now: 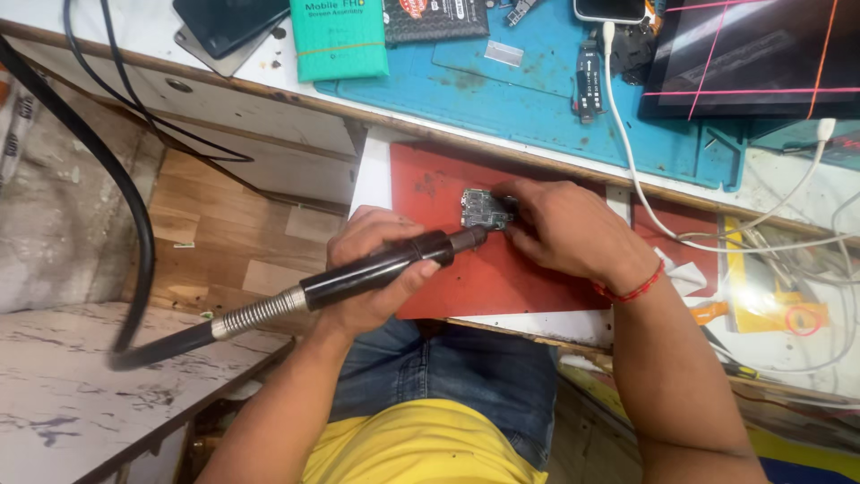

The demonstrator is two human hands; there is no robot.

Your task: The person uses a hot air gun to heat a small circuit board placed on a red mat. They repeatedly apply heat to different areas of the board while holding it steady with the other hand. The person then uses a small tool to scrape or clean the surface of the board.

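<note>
We are gripping the hot-air wand (376, 269) in our left hand (376, 269) and pinching the small circuit board (484, 209) with our right hand (560, 229), risking scorched fingertips (518, 218) since the nozzle is sitting just beside them.

Glossy black plastic handpiece (385, 267); matt red mat (502, 278)

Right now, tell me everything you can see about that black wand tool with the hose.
The black wand tool is a glossy dark cylinder ending in a narrower metal nozzle. A ribbed silver spring collar joins its rear to a thick black hose that loops away to the left. The left hand grips its barrel, holding it tilted nearly level above the red mat. Its tip meets the small circuit board, which the right hand steadies.
</note>
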